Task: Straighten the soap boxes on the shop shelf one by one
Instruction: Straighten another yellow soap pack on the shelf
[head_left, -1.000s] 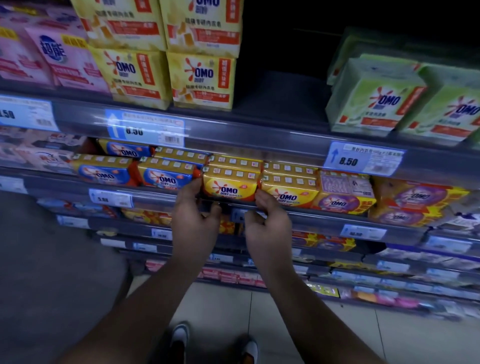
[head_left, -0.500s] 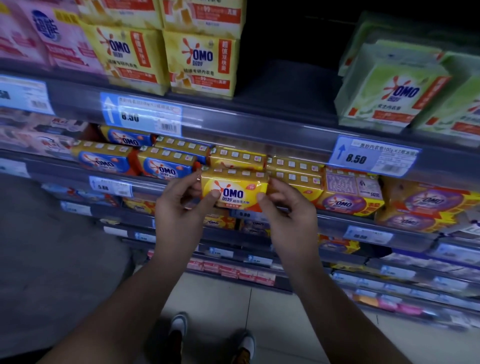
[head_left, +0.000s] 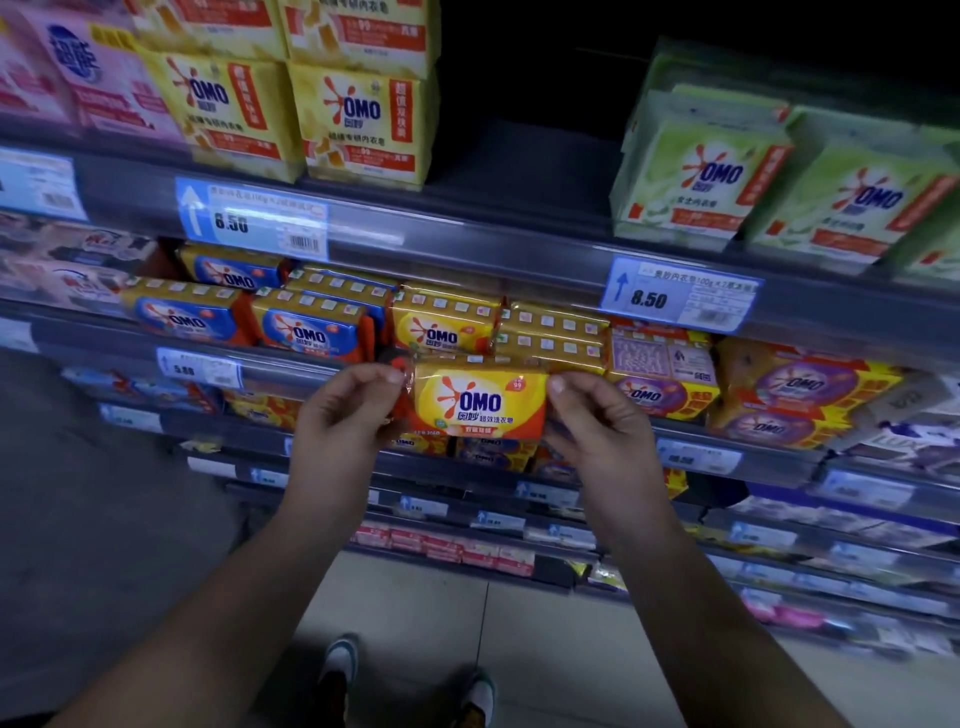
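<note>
From my remote seat: left hand (head_left: 343, 415) and right hand (head_left: 597, 426) pinch one yellow soap box (head_left: 480, 400) by its ends, just off the shelf (head_left: 291, 373). It is not yet reseated, and the purple packs (head_left: 660, 387) seemingly await.

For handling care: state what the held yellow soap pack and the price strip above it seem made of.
Held yellow soap pack: likely glossy plastic film; it shines, with a flared end seam. Price strip above it: seemingly clear plastic; glare streaks cross the labels.
</note>
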